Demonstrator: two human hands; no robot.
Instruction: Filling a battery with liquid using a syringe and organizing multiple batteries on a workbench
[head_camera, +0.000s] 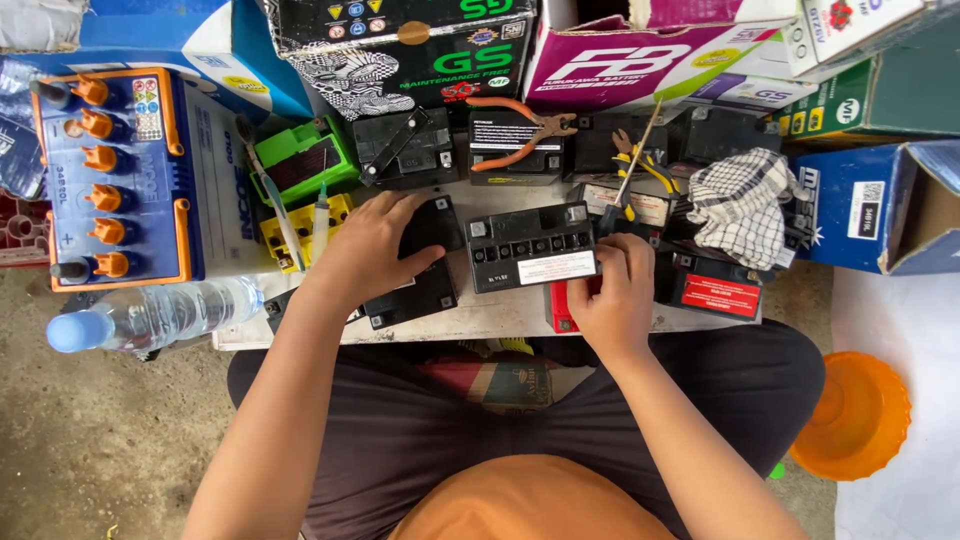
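My left hand (372, 248) rests palm down on a small black battery (425, 270) lying on the low white table (500, 318). To its right sits another black battery (532, 246) with a row of cell holes on top and a white label. My right hand (612, 295) is closed around a thin rod-like tool (628, 175) whose lower end sits at that battery's right corner. Beneath this hand lies a red block (562, 306).
Several more black batteries (515, 145) line the back, with orange-handled pliers (515, 130) and a checked cloth (740, 205). A blue battery with orange caps (115, 175), a water bottle (150, 315), cardboard boxes (640, 50) and an orange bowl (852, 415) surround the table.
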